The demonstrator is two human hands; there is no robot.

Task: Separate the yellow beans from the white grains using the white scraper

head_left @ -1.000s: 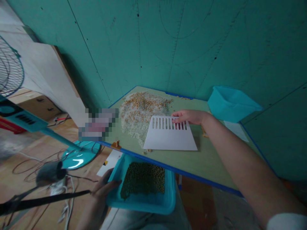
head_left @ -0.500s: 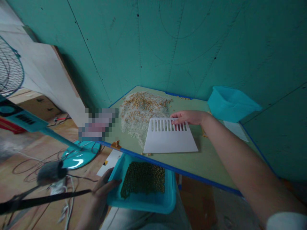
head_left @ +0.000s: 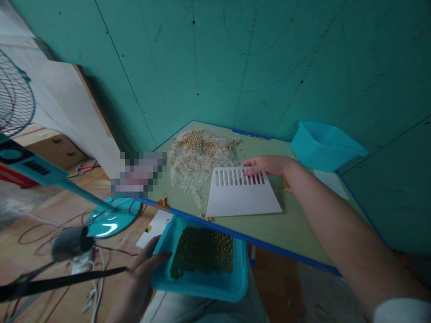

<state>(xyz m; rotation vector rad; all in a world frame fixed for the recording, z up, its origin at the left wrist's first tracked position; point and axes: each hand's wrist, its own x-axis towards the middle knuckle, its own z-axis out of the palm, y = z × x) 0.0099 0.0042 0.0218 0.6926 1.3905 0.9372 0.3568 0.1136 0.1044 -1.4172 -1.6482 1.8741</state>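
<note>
My right hand (head_left: 266, 166) grips the slotted edge of a flat white scraper (head_left: 244, 200), with fingers through or behind its slots. The scraper's wide edge lies low over the table, close to its front border. Left of it spreads a pile of white grains mixed with yellow soybeans (head_left: 204, 152). A couple of loose soybeans lie at the front edge beside the scraper. Below that edge my left hand (head_left: 151, 260) is closed on the left rim of a blue plastic basin (head_left: 215, 287). Inside the basin are dark green beans (head_left: 191, 253), with yellowish beans toward the right.
On the table (head_left: 303, 224), a second blue container (head_left: 323, 146) stands at the back right, on white paper. A blurred-out flat item (head_left: 138, 175) lies at the left corner. A standing fan (head_left: 111, 211) and cables occupy the floor at left. A green wall rises behind.
My right hand has shifted the scraper slightly to the right and toward the front edge. The basin in my left hand has stayed almost in place.
</note>
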